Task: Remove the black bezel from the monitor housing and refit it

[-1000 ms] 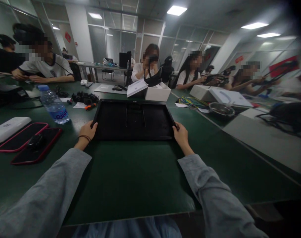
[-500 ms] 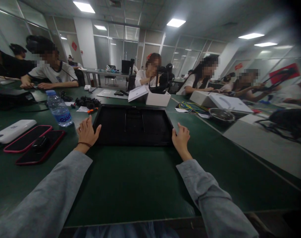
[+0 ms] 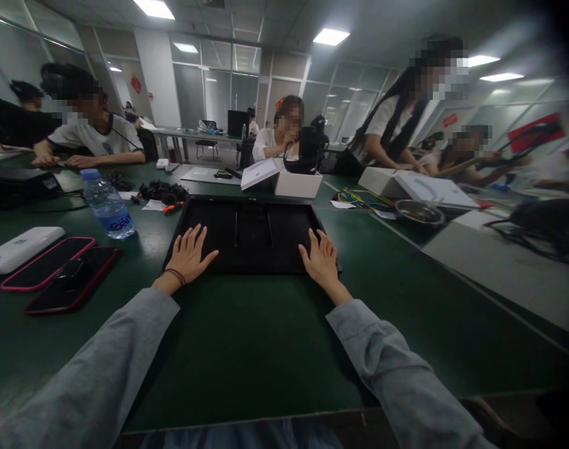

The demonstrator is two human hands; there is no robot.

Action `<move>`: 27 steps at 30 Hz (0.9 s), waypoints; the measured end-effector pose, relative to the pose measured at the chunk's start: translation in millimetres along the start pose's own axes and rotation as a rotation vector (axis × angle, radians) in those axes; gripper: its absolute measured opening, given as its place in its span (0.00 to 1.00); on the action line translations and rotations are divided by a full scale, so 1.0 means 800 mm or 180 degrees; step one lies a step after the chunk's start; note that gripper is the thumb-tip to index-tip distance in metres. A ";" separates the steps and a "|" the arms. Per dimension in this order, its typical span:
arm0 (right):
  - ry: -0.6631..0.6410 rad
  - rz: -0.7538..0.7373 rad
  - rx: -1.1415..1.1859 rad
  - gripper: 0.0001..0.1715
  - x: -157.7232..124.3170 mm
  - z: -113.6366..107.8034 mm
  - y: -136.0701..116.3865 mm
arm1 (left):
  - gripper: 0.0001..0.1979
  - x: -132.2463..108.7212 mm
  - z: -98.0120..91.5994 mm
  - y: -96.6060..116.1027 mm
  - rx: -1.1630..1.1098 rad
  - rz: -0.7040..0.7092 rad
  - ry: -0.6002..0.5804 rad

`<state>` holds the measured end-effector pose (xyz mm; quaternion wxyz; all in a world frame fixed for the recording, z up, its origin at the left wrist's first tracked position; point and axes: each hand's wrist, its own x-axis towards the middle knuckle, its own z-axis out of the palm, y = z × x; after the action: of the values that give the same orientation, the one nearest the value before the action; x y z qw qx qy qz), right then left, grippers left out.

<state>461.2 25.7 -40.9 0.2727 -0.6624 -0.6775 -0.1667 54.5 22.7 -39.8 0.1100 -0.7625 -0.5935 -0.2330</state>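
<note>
A shallow black rectangular tray-like case [image 3: 284, 231] lies on the green table in front of me, with a raised metal bracket or handle shape in its middle. Over its left part is my left hand [image 3: 189, 254], palm down, fingers spread, with dark bands around the wrist. My right hand [image 3: 320, 257] is over the right part, fingers also apart. Neither hand grips anything. Whether the palms touch the case or hover just above it I cannot tell.
Left of the case stand a water bottle [image 3: 108, 206], two red-edged phones [image 3: 73, 280] and a white power bank [image 3: 25, 246]. Behind are an open white box [image 3: 297, 184] and black gear [image 3: 160, 193]. A metal bowl [image 3: 419, 215] sits to the right. Several people work around the table.
Both hands have moved inward from the outer sides of the black case to over its surface. At the right, a person across the table has risen from a lower position.
</note>
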 end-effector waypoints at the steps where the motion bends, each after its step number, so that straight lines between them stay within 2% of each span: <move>1: -0.0010 0.0013 0.0011 0.38 0.001 0.000 0.001 | 0.43 0.001 0.000 0.000 0.0022 -0.0026 -0.0066; 8: -0.0502 0.0073 -0.0004 0.42 0.009 0.009 0.001 | 0.44 0.010 -0.006 0.003 0.0019 -0.0301 -0.0739; 17: -0.0577 0.0032 0.0265 0.40 0.008 0.010 0.005 | 0.45 0.006 -0.010 0.002 -0.0170 -0.0471 -0.1044; 20: -0.0497 -0.0024 0.0248 0.40 0.003 0.006 0.004 | 0.43 -0.002 -0.013 0.002 -0.0179 -0.0398 -0.0931; 24: -0.0309 0.0014 0.0217 0.41 -0.002 0.003 0.001 | 0.35 -0.009 -0.018 0.006 -0.0210 -0.0136 -0.0388; 27: -0.0164 0.0171 0.0204 0.42 -0.001 0.004 -0.001 | 0.32 -0.009 -0.023 0.010 -0.0292 -0.0090 -0.0124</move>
<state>459.6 26.9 -43.8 0.2806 -0.6754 -0.6713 -0.1205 56.5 6.1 -26.7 0.0600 -0.7626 -0.5950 -0.2465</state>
